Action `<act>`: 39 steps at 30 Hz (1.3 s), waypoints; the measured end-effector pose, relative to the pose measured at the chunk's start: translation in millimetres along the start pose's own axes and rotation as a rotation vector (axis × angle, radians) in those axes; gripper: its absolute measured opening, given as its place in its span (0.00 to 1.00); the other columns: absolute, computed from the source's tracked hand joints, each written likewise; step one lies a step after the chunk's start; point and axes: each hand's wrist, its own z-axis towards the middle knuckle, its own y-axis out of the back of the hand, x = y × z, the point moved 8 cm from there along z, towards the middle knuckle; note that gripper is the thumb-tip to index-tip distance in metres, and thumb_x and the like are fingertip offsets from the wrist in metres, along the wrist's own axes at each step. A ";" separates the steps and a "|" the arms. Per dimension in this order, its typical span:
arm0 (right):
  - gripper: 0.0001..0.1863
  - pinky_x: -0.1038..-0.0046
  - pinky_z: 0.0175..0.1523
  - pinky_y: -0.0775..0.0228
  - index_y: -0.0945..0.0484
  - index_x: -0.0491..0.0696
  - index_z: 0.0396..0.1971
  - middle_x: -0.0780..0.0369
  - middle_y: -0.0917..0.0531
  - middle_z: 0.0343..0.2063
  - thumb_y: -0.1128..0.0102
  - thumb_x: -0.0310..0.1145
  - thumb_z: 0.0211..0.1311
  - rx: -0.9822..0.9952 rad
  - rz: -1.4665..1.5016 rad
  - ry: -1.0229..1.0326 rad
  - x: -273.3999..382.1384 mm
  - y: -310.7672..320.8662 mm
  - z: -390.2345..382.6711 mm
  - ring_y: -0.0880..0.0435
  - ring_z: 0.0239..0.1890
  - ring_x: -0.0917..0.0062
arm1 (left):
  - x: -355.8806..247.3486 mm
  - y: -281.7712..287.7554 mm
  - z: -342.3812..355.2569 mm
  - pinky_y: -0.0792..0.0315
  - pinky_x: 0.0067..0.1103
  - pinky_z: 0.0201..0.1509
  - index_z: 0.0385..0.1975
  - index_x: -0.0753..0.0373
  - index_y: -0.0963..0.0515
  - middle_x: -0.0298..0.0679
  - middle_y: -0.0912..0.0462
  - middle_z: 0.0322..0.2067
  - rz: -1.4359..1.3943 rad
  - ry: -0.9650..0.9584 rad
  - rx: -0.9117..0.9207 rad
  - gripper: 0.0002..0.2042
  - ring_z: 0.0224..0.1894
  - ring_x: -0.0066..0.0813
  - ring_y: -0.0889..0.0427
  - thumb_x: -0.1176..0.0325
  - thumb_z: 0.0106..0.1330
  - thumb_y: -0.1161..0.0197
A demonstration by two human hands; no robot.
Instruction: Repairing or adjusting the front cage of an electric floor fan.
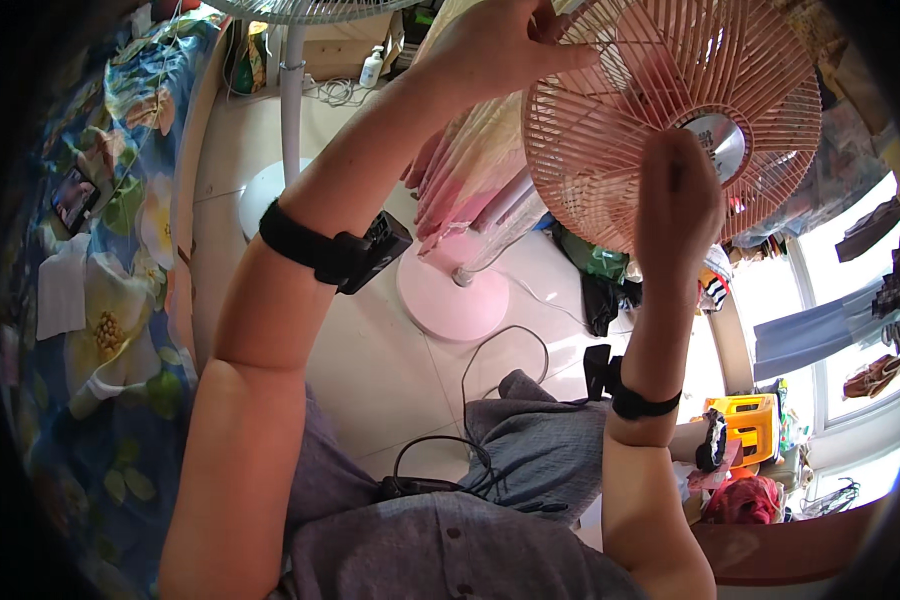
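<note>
A pink fan (770,95) with a wire grille and silver centre cap tilts at the upper right. My left hand (525,45) is at the grille's upper left edge, finger and thumb apart, other fingers partly hidden. My right hand (678,190) is raised before the centre cap, fingers curled; what they hold, if anything, is hidden. Pink-yellow pleated fabric (455,180) hangs beside the fan pole (500,205), above the round pink base (450,315). Black straps with small devices circle both forearms.
A white fan (292,110) stands back left beside flowered bedding (110,320) with a phone (75,200). A bottle (370,68) and coiled cables (335,92) lie behind. Black cords (505,330) cross the tiles. A yellow plastic item (745,425), clothes (600,280) and a bright window (820,290) are right.
</note>
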 end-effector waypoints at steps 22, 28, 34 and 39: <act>0.08 0.62 0.31 0.29 0.24 0.47 0.28 0.58 0.19 0.26 0.46 0.34 0.63 0.076 -0.186 0.020 10.0 -21.7 8.8 0.19 0.26 0.61 | -0.4 -2.9 3.2 0.32 0.24 0.31 0.30 0.62 0.29 0.38 0.25 0.25 -0.038 -0.063 -0.007 0.17 0.27 0.28 0.28 0.54 0.59 0.34; 0.07 0.66 0.31 0.30 0.22 0.45 0.30 0.57 0.19 0.24 0.43 0.33 0.62 0.128 0.066 -0.048 8.6 -13.6 7.2 0.18 0.25 0.63 | 5.7 -0.5 5.3 0.29 0.23 0.34 0.32 0.62 0.28 0.41 0.23 0.28 -0.012 -0.049 0.004 0.17 0.31 0.29 0.24 0.54 0.62 0.36; 0.05 0.67 0.33 0.30 0.22 0.44 0.30 0.56 0.19 0.27 0.44 0.30 0.62 0.186 0.126 0.030 5.6 -25.0 4.3 0.18 0.29 0.64 | 0.0 -0.3 2.6 0.28 0.24 0.36 0.33 0.63 0.29 0.42 0.22 0.30 -0.038 0.016 0.042 0.18 0.33 0.30 0.24 0.52 0.62 0.36; 0.05 0.70 0.35 0.29 0.21 0.43 0.32 0.57 0.19 0.27 0.43 0.29 0.62 0.157 0.049 0.105 -3.0 -25.2 4.8 0.19 0.28 0.66 | 1.0 1.1 2.0 0.28 0.22 0.36 0.36 0.64 0.28 0.43 0.22 0.31 -0.033 0.038 0.073 0.19 0.33 0.29 0.24 0.53 0.62 0.36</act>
